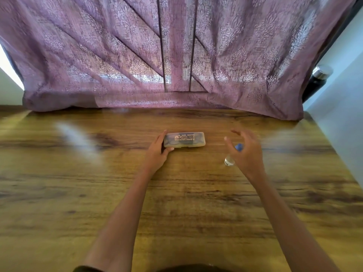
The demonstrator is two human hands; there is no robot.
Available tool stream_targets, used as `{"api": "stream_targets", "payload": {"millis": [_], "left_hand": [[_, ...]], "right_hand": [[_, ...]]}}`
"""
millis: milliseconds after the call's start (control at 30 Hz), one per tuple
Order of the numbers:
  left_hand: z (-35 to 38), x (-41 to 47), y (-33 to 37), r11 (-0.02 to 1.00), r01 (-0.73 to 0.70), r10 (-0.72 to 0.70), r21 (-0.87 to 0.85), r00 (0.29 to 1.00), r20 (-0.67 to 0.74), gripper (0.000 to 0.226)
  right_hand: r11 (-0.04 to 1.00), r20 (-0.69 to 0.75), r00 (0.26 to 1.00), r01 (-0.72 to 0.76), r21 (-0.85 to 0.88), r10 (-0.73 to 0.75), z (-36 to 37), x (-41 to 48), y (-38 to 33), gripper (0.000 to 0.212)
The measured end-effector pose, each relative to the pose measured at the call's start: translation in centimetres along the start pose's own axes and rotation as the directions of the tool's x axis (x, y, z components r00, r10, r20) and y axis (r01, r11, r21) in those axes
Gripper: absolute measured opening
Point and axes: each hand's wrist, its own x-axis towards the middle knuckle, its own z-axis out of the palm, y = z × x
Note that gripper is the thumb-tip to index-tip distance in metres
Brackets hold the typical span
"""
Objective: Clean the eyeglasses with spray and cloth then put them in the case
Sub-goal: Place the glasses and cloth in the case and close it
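left hand grips the case end; right hand hovers spread open over the spray bottle.

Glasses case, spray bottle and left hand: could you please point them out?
glasses case [184, 139], head view, printed lid.
spray bottle [229, 161], head view, clear base.
left hand [157, 154], head view, back of hand.

Soft daylight glows through the purple curtain at upper centre, leaving a pale glare streak on the wooden table (left of centre). Edges bow outward and smear; the right hand is motion-blurred.
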Motion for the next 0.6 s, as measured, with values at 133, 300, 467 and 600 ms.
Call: {"api": "stream_targets", "payload": {"millis": [133,300,467,600], "left_hand": [[0.1,-0.1,0.1,1.000,0.000,0.000,0.017,1.000,-0.002,0.066],[0.1,-0.2,0.1,0.999,0.004,-0.004,0.035,1.000,-0.001,0.065],[0.1,-0.2,0.1,0.999,0.005,-0.005,0.040,1.000,0.002,0.065],[0.1,-0.2,0.1,0.999,0.005,-0.005,0.046,1.000,0.007,0.065]], "right_hand": [[0.974,0.066,0.979,-0.200,0.109,0.194,0.1,-2.4,2.1,0.061],[0.944,0.115,0.945,-0.316,0.094,0.305,1.0,-4.4,3.5,0.055],[0.938,0.120,0.937,-0.337,0.080,0.327,1.6,-5.0,4.0,0.045],[0.925,0.127,0.926,-0.368,0.094,0.356,2.2,-4.0,3.6,0.038]]}}
